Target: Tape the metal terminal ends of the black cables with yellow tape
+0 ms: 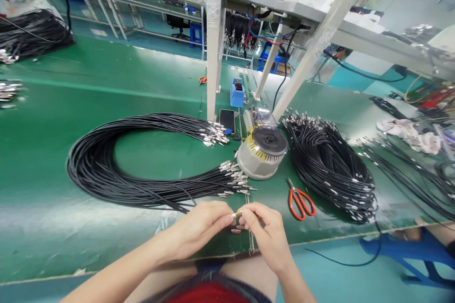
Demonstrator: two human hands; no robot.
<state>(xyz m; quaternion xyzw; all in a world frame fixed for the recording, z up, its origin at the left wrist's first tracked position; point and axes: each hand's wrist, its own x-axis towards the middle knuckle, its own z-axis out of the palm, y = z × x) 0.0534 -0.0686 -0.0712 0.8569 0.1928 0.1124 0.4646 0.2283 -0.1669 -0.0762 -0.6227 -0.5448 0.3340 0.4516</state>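
Observation:
My left hand point(204, 225) and my right hand point(265, 227) meet near the table's front edge. Between their fingertips is a small metal cable end point(237, 215) with a yellowish band; both hands pinch it. Most of its cable is hidden behind my left hand. Just beyond lies a U-shaped bundle of black cables point(94, 163), its silvery ends pointing right. A few loose metal pieces point(236, 231) rest on the table under my fingers. Orange-handled snips point(300, 202) lie to the right of my right hand.
A round tape dispenser point(263, 151) stands beyond my hands, with a phone point(227, 120) and a blue tape holder point(237, 92) behind it. A coiled cable bundle point(330, 170) lies right. White posts point(214, 42) rise from the green table point(46, 151). Another bundle point(31, 33) sits far left.

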